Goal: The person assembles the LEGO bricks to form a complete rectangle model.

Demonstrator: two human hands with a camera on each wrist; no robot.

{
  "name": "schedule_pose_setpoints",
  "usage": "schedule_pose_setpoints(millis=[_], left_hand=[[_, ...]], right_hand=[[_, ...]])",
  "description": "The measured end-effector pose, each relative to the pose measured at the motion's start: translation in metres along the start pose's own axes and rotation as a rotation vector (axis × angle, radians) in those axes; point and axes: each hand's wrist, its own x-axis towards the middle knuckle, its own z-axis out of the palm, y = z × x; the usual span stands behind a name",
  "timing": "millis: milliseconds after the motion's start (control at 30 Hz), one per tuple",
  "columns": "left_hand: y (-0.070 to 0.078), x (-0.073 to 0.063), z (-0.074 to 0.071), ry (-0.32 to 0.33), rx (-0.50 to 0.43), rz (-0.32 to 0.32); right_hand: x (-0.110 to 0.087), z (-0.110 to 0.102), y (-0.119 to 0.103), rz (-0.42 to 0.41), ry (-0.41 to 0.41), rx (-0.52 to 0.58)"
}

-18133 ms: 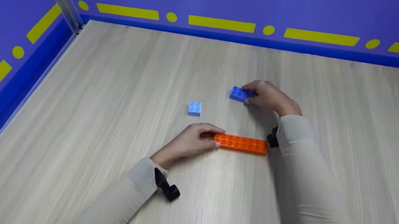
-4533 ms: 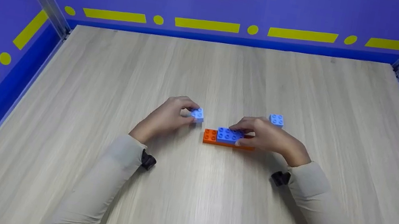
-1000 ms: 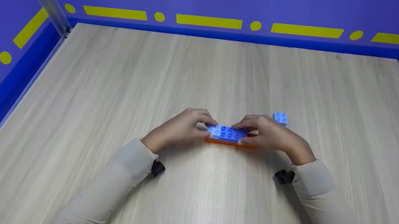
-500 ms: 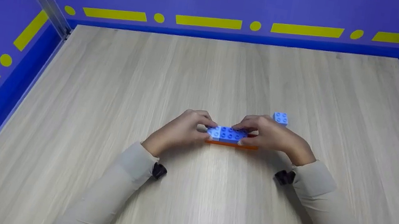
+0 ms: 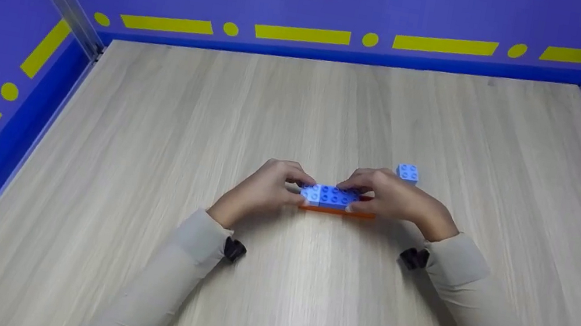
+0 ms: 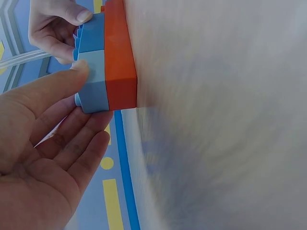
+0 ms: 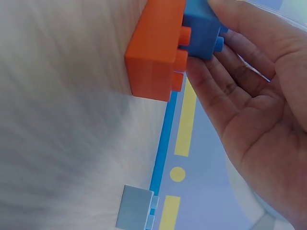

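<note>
A long orange building brick (image 5: 338, 212) lies on the wooden table with a blue brick (image 5: 336, 197) on its middle studs. Directly beside that, a light-blue square brick (image 5: 311, 193) sits on the orange brick's left end. Thumb and fingers of my left hand (image 5: 266, 185) pinch the light-blue brick. My right hand (image 5: 400, 198) pinches the blue brick from the right. In the left wrist view the light-blue brick (image 6: 96, 84) appears flush on the orange brick (image 6: 120, 72). The right wrist view shows bare studs at the orange brick's right end (image 7: 151, 74).
A second light-blue square brick (image 5: 407, 172) lies on the table (image 5: 299, 111) just behind my right hand. Blue and purple panels with yellow markings (image 5: 303, 34) border the table at the back and sides.
Since the earlier frames, the blue brick came onto the orange one. Then my left hand brought the light-blue brick rightward onto its left end. Over the last second, both hands stay nearly still.
</note>
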Motion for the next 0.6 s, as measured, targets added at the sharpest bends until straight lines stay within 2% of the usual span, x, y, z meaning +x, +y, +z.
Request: schedule_pose_setpoints(millis=[300, 600], left_hand=[[-0.0005, 0.0, -0.0001, -0.007, -0.047, -0.056], [-0.0017, -0.0018, 0.0024, 0.007, -0.044, -0.053]], right_hand=[[0.0003, -0.0008, -0.0023, 0.002, -0.006, -0.001], [0.0003, -0.0044, -0.0044, 0.001, -0.04, -0.029]])
